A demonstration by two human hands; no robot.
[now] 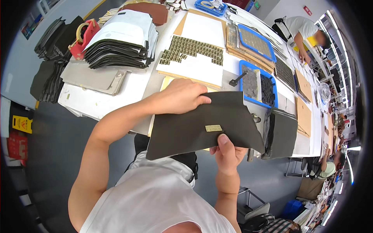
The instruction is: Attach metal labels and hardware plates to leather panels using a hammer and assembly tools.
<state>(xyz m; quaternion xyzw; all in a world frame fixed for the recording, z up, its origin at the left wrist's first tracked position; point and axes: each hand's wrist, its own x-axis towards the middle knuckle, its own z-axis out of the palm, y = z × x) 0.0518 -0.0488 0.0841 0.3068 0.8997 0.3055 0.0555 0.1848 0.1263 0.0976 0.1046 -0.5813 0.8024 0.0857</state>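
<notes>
Gripping the dark leather panel (194,128), the left hand (182,95) pinched its top edge. The right hand (227,149) clamped the bottom edge below the small gold label (213,128). It looked light and floppy, best held by its edges.

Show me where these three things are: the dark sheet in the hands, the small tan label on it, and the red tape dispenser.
dark sheet (182,130), head view, the middle of its face.
small tan label (213,128), head view, the label's centre.
red tape dispenser (84,37), head view, its red body beside the tape roll.
</notes>
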